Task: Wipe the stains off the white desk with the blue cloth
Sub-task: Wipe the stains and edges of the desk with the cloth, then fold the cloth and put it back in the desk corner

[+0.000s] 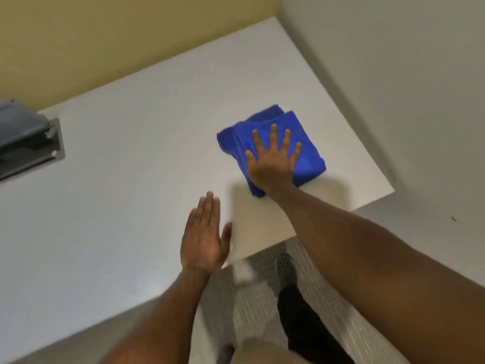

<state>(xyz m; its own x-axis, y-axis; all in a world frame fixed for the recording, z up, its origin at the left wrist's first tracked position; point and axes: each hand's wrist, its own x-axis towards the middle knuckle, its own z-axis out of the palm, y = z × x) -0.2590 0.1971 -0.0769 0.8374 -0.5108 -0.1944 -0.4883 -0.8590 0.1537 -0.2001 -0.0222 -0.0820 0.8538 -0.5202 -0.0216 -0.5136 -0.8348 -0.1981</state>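
Observation:
The blue cloth [305,143] lies folded on the white desk [131,158], toward its right end. My right hand [273,158] presses flat on top of the cloth with the fingers spread, covering its lower left part. My left hand [203,240] rests flat on the desk near the front edge, palm down, fingers together, holding nothing. It sits left of and nearer than the cloth. I cannot make out any stains on the desk surface.
A grey metal bracket or device [29,145] sits at the desk's left edge. A yellow wall [118,43] backs the desk and a pale wall [406,74] runs along its right end. Below the front edge are grey carpet [249,311] and my shoe [284,266].

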